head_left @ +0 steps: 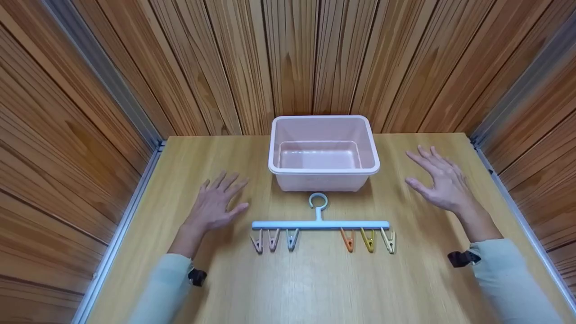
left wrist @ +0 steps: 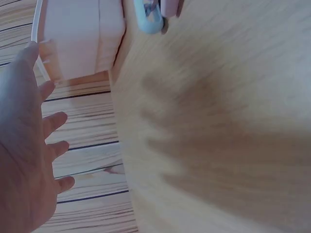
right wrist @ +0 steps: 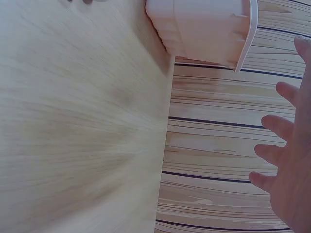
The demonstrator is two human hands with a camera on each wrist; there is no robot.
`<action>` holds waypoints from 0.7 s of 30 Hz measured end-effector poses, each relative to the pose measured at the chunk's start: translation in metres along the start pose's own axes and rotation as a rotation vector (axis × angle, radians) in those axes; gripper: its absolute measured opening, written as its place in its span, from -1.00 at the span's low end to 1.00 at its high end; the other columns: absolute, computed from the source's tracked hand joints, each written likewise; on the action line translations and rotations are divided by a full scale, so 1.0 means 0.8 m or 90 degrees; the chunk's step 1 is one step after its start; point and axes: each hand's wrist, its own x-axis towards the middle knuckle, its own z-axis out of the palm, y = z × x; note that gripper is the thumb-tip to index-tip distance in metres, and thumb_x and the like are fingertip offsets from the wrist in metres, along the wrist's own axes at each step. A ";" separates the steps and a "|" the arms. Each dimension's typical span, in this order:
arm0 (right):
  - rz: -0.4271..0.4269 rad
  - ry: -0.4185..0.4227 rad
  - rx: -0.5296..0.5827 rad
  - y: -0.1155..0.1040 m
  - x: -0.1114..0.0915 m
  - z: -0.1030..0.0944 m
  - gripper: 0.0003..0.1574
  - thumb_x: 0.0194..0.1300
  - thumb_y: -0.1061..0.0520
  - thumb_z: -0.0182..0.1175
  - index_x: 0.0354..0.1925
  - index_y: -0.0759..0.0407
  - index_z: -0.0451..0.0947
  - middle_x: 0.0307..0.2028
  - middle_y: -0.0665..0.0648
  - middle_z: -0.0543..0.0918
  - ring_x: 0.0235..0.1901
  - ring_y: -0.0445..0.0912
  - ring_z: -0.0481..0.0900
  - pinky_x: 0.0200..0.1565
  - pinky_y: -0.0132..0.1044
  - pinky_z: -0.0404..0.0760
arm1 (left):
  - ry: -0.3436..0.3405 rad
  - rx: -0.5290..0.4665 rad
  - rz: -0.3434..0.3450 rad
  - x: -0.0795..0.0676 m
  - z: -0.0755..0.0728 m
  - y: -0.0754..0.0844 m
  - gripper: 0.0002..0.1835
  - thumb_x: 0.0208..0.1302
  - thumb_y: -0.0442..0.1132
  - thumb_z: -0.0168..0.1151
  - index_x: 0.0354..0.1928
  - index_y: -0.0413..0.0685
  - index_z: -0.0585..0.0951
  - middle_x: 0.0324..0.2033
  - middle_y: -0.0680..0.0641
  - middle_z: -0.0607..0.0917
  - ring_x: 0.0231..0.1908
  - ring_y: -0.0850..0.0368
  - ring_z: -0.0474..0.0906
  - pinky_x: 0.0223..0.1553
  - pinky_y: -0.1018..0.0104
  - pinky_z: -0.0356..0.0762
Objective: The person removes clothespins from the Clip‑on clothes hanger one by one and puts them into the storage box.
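Note:
A light blue hanger lies on the table, its round hook pointing toward a pink plastic basin. Below its bar sit several clothespins: two pinkish ones, with a pink clothespin among them, a blue clothespin, an orange clothespin, a yellow clothespin and a cream clothespin. Left of the hanger hovers my left hand, fingers spread, holding nothing. To the right of the basin my right hand is raised over the table with spread fingers, also holding nothing.
Wood-panelled walls enclose the table at the back and both sides. Metal rails run along the table's side edges. The basin stands near the back wall.

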 end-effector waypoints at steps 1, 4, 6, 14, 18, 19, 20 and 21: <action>-0.002 0.004 0.007 0.000 0.000 0.000 -0.11 0.51 -0.14 0.35 0.69 -0.07 0.41 0.71 0.45 0.30 0.69 0.62 0.17 0.51 0.79 0.12 | -0.004 -0.002 0.002 0.001 0.002 0.002 -0.15 0.58 0.38 0.10 0.77 0.25 0.32 0.78 -0.18 0.28 0.79 -0.44 0.08 0.66 -0.69 0.01; -0.012 0.028 0.031 -0.004 -0.001 0.001 -0.13 0.48 -0.07 0.37 0.67 -0.02 0.44 0.69 0.45 0.34 0.66 0.63 0.21 0.48 0.80 0.16 | -0.024 -0.008 0.010 0.004 0.008 0.008 -0.16 0.58 0.39 0.09 0.76 0.23 0.34 0.74 -0.22 0.36 0.76 -0.45 0.16 0.65 -0.67 0.07; -0.021 0.049 0.055 -0.006 0.000 0.001 -0.13 0.46 -0.01 0.38 0.65 0.01 0.46 0.67 0.45 0.38 0.65 0.63 0.25 0.47 0.80 0.19 | -0.041 -0.014 0.016 0.005 0.012 0.011 -0.17 0.59 0.37 0.10 0.75 0.23 0.34 0.72 -0.24 0.39 0.74 -0.45 0.19 0.64 -0.66 0.10; -0.020 0.100 0.188 -0.012 0.003 0.002 -0.15 0.45 0.20 0.34 0.65 0.07 0.47 0.66 0.41 0.43 0.69 0.54 0.25 0.61 0.66 0.18 | -0.082 -0.045 0.010 0.009 0.022 0.025 -0.19 0.61 0.36 0.14 0.75 0.28 0.34 0.66 -0.20 0.47 0.65 -0.38 0.35 0.58 -0.54 0.26; -0.008 0.102 0.241 -0.010 0.002 0.006 -0.14 0.46 0.25 0.30 0.67 0.06 0.44 0.68 0.36 0.42 0.74 0.30 0.27 0.77 0.25 0.20 | -0.095 -0.072 0.005 0.009 0.029 0.034 -0.17 0.57 0.40 0.15 0.75 0.30 0.35 0.59 -0.23 0.53 0.59 -0.37 0.41 0.57 -0.53 0.29; -0.008 0.103 0.249 -0.010 0.001 0.007 -0.13 0.46 0.25 0.30 0.67 0.06 0.43 0.68 0.35 0.42 0.76 0.14 0.29 0.78 0.08 0.22 | -0.101 -0.078 0.004 0.009 0.031 0.036 -0.16 0.56 0.42 0.15 0.75 0.31 0.35 0.58 -0.23 0.54 0.58 -0.37 0.41 0.57 -0.52 0.30; -0.009 0.104 0.256 -0.010 0.001 0.008 -0.12 0.45 0.26 0.30 0.68 0.06 0.43 0.68 0.34 0.43 0.75 -0.04 0.31 0.75 -0.11 0.23 | -0.105 -0.082 0.004 0.009 0.033 0.038 -0.16 0.55 0.42 0.16 0.74 0.32 0.36 0.57 -0.23 0.55 0.57 -0.36 0.42 0.56 -0.51 0.31; -0.010 0.105 0.263 -0.011 0.001 0.009 -0.11 0.45 0.27 0.30 0.68 0.07 0.42 0.68 0.34 0.43 0.73 -0.22 0.31 0.71 -0.28 0.24 | -0.109 -0.086 0.005 0.009 0.035 0.039 -0.15 0.54 0.43 0.16 0.74 0.33 0.36 0.56 -0.23 0.56 0.57 -0.35 0.43 0.56 -0.50 0.32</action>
